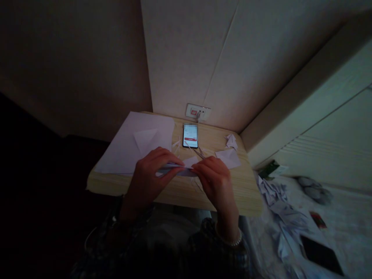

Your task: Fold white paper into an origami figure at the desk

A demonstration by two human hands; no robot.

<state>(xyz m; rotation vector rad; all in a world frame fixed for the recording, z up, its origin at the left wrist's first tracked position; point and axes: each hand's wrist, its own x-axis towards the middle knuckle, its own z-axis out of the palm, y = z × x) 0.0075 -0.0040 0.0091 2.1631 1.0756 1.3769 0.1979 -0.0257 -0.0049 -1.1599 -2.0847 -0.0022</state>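
Observation:
Between my two hands is a folded piece of white paper (186, 171), raised a little above the wooden table. My left hand (155, 167) pinches its left part between thumb and fingers. On the right side, my right hand (213, 176) grips the other end, its fingertips closed on the fold. Just beyond the paper lie scissors (199, 154), partly hidden by my right hand. A phone (190, 135) with a lit screen lies behind them. To the right is a flat folded paper (229, 158), with a small folded paper figure (231, 142) farther back.
Large white sheets (116, 155) cover the left of the wooden table (247, 190), a folded triangle of paper (144, 138) on top. Thin paper strips (176, 145) lie near the phone. A wall socket (198, 112) holds a plug. On the bed at right are folded papers (286, 213) and a dark tablet-like slab (321, 254).

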